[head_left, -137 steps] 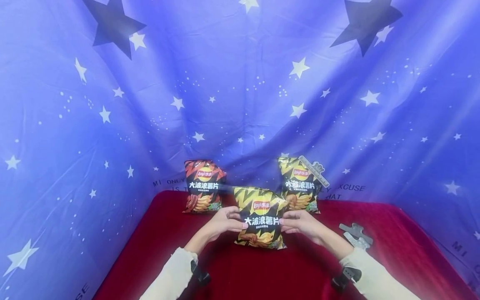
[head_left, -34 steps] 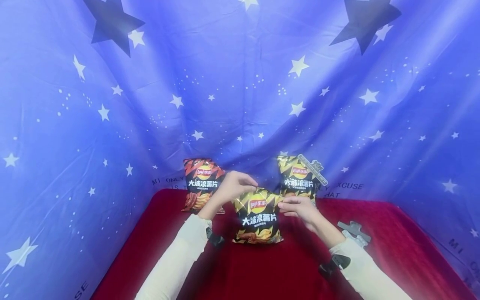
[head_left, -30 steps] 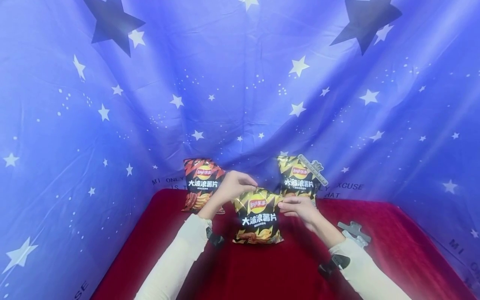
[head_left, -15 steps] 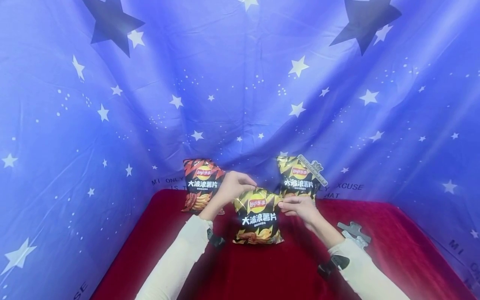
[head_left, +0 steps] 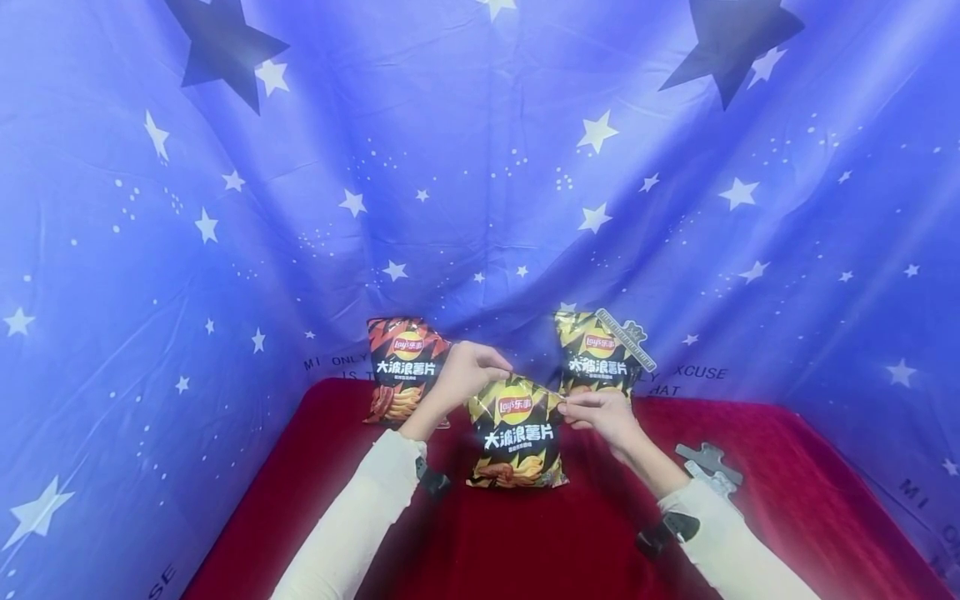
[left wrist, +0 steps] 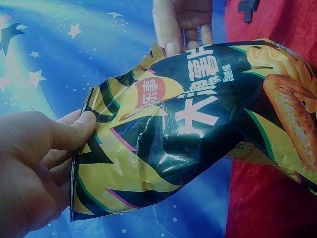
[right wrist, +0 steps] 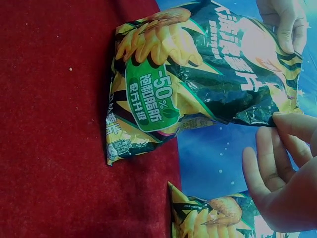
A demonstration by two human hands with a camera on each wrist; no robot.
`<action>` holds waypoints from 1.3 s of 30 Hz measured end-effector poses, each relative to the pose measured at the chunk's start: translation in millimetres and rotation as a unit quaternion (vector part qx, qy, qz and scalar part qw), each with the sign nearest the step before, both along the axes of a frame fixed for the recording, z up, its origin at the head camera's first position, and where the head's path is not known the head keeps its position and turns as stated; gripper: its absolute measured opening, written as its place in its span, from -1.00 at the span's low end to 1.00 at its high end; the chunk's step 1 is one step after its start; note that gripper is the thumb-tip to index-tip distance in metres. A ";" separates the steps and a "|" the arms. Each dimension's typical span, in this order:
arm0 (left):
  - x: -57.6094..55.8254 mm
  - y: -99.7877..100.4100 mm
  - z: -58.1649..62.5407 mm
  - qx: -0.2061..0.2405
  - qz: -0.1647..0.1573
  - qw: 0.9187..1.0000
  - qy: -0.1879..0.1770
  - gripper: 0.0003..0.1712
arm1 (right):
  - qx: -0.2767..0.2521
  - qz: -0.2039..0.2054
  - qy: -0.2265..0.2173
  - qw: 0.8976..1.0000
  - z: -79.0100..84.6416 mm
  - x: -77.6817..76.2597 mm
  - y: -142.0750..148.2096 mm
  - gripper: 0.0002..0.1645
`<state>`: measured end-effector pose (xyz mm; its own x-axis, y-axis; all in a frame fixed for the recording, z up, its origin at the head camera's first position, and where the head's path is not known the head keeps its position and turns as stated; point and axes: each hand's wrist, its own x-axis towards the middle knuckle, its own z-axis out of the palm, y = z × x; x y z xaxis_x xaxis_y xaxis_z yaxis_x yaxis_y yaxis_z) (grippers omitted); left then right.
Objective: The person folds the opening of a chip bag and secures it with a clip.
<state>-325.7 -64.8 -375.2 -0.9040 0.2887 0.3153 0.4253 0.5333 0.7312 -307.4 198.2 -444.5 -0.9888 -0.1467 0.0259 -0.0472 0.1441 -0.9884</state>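
Red velvet-covered counter (head_left: pixel 517 546): left hand (head_left: pixel 467 368) pinches the top seam of a yellow-and-black foil chip bag (head_left: pixel 517 446), right hand (head_left: pixel 603 414) its upper corner; light, even tension should prevent tearing.

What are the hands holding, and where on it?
The front yellow chip bag: the left hand pinches its top edge, the right hand pinches near its top right corner.

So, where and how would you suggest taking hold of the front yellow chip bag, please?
I'd probably pinch the chip bag by its flat top edge, coming from above: the bag is upright, that edge thin, and the body below bulges.
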 end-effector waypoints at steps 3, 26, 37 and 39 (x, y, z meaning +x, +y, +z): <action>-0.5 0.3 -0.7 -0.003 0.000 1.000 0.009 -0.89 | 0.010 -0.006 0.027 1.000 -1.5 1.7 -0.8 -0.59; -4.1 -8.5 -2.1 0.003 -0.053 0.999 -0.012 -0.86 | 0.052 -0.022 0.137 0.989 -9.7 7.6 -3.6 -0.74; -0.9 -11.6 2.3 -0.010 -0.109 0.993 -0.035 -0.74 | 0.038 0.050 0.063 0.996 -3.3 1.3 6.4 -0.61; -1.5 -11.4 2.0 -0.017 -0.114 0.993 -0.032 -0.74 | 0.033 0.060 0.048 0.997 -1.8 0.3 7.3 -0.61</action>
<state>-327.2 -76.2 -373.2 -0.8314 0.4980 0.2464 0.4919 0.4536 0.7431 -307.2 205.5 -446.3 -0.9574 -0.2690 0.1053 -0.1613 0.1955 -0.9673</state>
